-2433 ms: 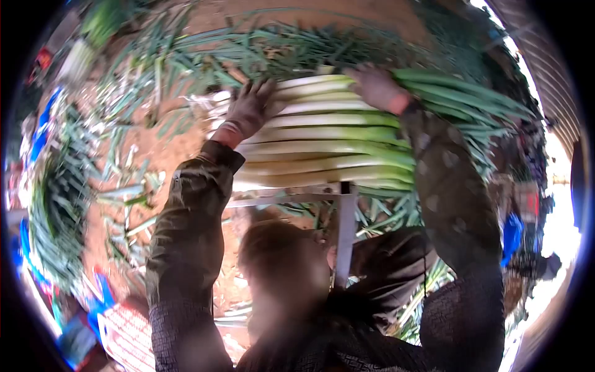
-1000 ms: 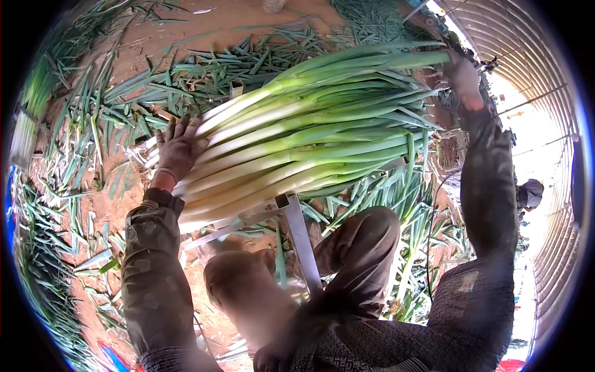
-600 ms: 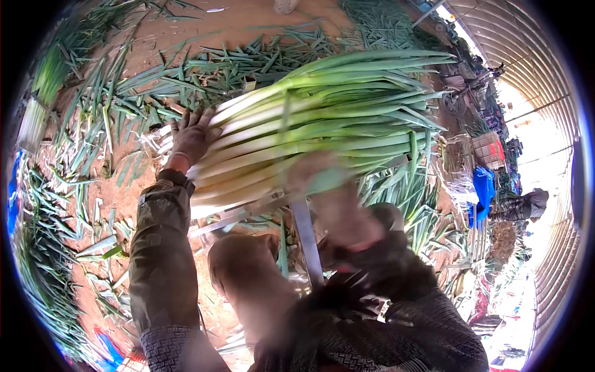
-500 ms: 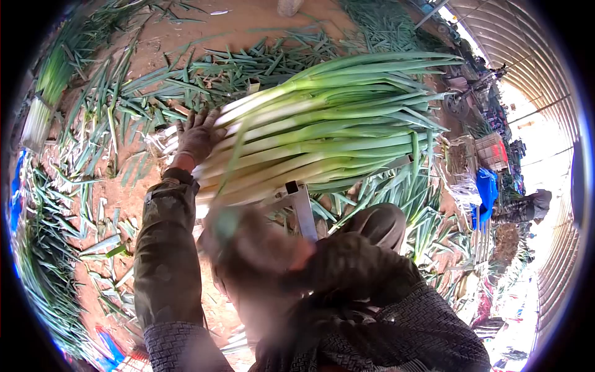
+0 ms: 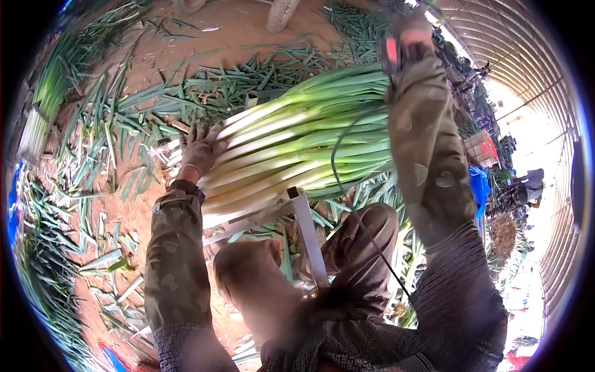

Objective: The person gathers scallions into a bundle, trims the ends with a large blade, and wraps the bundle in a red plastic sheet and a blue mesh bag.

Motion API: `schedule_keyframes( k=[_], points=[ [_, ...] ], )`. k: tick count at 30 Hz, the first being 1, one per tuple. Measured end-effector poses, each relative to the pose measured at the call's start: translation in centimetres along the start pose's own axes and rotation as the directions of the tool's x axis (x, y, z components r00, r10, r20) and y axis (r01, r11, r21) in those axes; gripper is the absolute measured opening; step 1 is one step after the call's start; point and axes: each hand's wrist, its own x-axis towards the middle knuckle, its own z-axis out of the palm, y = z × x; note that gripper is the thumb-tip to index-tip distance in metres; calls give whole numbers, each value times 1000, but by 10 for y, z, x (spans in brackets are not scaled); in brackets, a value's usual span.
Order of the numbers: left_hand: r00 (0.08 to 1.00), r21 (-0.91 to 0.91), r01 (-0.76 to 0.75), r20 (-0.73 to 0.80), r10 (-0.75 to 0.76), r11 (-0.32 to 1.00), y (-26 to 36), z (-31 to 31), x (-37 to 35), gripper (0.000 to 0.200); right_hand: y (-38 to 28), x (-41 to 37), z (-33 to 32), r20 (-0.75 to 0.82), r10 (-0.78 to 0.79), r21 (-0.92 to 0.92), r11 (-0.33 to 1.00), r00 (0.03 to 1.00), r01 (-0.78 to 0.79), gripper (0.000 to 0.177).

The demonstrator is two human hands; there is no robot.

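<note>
A thick bundle of long green onions (image 5: 310, 133) lies across a metal frame (image 5: 308, 232), white ends to the left and green leaves to the right. My left hand (image 5: 201, 149) rests with spread fingers on the white ends at the bundle's left side. Stretched out to the upper right, beyond the leaves, my right hand (image 5: 414, 28) is blurred. It seems closed around a dark object with a red part (image 5: 392, 49), too smeared to identify. A thin dark cord (image 5: 336, 167) loops over the leaves and down toward my right sleeve.
Loose green leaves (image 5: 242, 77) litter the brown ground. Another bundle (image 5: 46, 105) stands at the far left. A wheel (image 5: 282, 13) shows at the top. At the right are a blue cloth (image 5: 480, 189), a crate (image 5: 481, 147) and another person (image 5: 530, 186). My knees are below the frame.
My right hand has swung from below the white ends up to the far upper right, and the cord now shows. My left hand has stayed on the bundle.
</note>
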Motion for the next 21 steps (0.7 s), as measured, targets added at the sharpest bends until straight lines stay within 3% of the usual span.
schedule_keyframes(
  k=[2,4,6,7,10,11,14,21],
  points=[
    [1000,-13,2,-11,-2,1000,3,-5,0,62,39,8,-10,27,126,-164,979,992,-120,32],
    [999,-31,-13,-39,12,999,0,2,0,61,58,5,14,122,151,-281,953,981,-112,36],
    [997,-35,-41,-72,38,999,-5,9,1,60,59,-10,57,276,52,-434,897,960,76,39],
    [997,-38,-45,-69,42,998,-6,10,2,60,54,-21,77,354,-44,-596,759,934,261,46],
    [998,-22,-39,-55,38,999,-2,4,1,60,80,-24,126,568,-38,-584,685,822,435,51],
    [998,-17,-31,-48,30,999,-4,2,1,61,75,-24,126,603,-19,-522,746,798,413,46],
    [1000,-22,-20,-20,20,1000,-1,2,1,62,68,-23,113,602,-162,-504,682,782,530,43],
    [1000,3,-22,-18,22,1000,3,-2,0,66,85,-60,116,535,-202,-516,691,820,507,30]
  ],
)
